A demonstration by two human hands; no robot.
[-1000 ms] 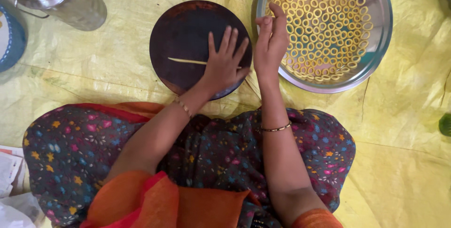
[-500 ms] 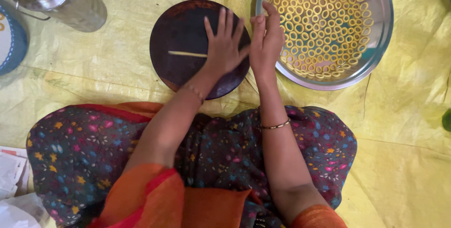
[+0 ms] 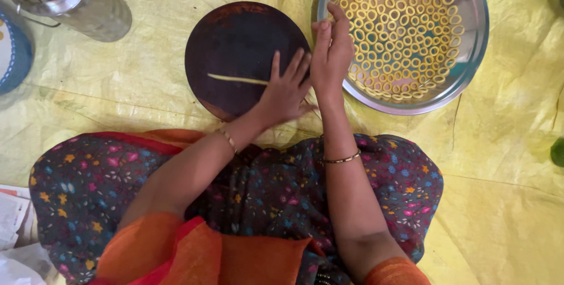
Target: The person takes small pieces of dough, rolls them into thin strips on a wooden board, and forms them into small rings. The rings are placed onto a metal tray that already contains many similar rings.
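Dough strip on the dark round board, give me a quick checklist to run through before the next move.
1. Dough strip lies flat on the round board: ok.
2. Left hand covers the strip's right end: ok.
3. Right hand is at the steel tray's rim: ok.
4. Something pinched in the right fingers: cannot tell.
5. Dough rings lie in a single layer: ok.

Soft, even daylight over my lap.
Shadows are faint; glare streaks the steel canister (image 3: 88,3) and tray (image 3: 473,50) rim. My left hand (image 3: 285,94) blurs slightly; the rest looks sharp.
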